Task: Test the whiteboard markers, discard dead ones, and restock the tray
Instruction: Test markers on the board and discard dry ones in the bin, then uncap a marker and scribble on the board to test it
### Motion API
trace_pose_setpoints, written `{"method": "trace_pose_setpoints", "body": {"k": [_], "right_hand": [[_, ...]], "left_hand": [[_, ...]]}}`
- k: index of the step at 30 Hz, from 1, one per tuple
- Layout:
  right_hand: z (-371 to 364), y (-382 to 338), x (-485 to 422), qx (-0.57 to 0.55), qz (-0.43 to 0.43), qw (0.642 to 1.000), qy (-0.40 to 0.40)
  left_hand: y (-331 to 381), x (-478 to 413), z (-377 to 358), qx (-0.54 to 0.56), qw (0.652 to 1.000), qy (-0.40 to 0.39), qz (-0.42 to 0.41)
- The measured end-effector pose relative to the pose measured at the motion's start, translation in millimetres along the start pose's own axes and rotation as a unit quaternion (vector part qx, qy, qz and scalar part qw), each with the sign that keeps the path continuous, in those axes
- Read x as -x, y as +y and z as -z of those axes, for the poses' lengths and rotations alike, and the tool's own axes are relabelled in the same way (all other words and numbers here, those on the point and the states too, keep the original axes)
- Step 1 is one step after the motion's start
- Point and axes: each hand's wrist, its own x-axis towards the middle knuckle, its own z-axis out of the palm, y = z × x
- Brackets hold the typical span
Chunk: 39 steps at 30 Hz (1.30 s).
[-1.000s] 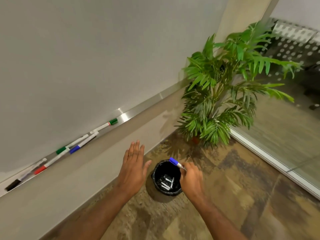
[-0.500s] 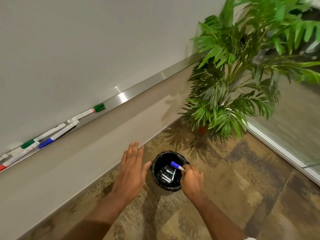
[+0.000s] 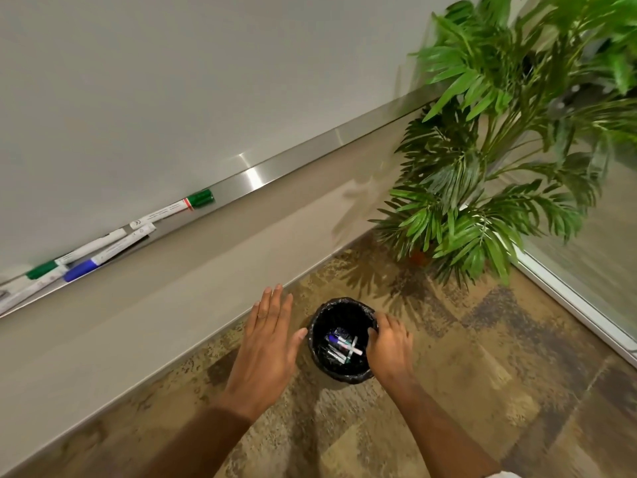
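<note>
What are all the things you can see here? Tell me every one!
Whiteboard: one, pale grey-white, upper left.
Tray: one, silver metal, along the whiteboard's bottom edge.
Markers on the tray: at least four, white barrels; two with green caps, one with a blue cap, one more at the left edge, cap out of view.
Bin: one, black with a black liner, on the floor.
Markers in the bin: several, one with a blue cap; exact count unclear.
Plant: one, green, right corner.
Floor: brown patterned.
Glass panel: right side.
Left hand: open, flat, beside the bin.
Right hand: empty, over the bin's right rim.
</note>
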Motion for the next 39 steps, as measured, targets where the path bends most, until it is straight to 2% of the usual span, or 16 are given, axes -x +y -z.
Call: {"method": "trace_pose_setpoints", "body": {"k": [11, 17, 30, 39], "right_hand": [[39.8, -33.6, 27.3, -0.053, 0.047, 0.995, 0.068], [64.2, -82.9, 50.7, -0.101, 0.133, 0.981, 0.099], [100.9, -258.3, 98.4, -0.181, 0.329, 0.919, 0.118], [89.4, -358.8, 134.4, -0.202, 0.428, 0.874, 0.112]], "left_hand": [[8.2, 6.2, 21.3, 0.0, 1.0, -0.005, 0.001], [3.4, 22.8, 64.0, 0.026, 0.999, 0.043, 0.019], [-97.6, 84.2, 180.1, -0.003, 0.979, 0.17, 0.115], [-212.3, 143.0, 225.7, -0.034, 0.952, 0.225, 0.206]]}}
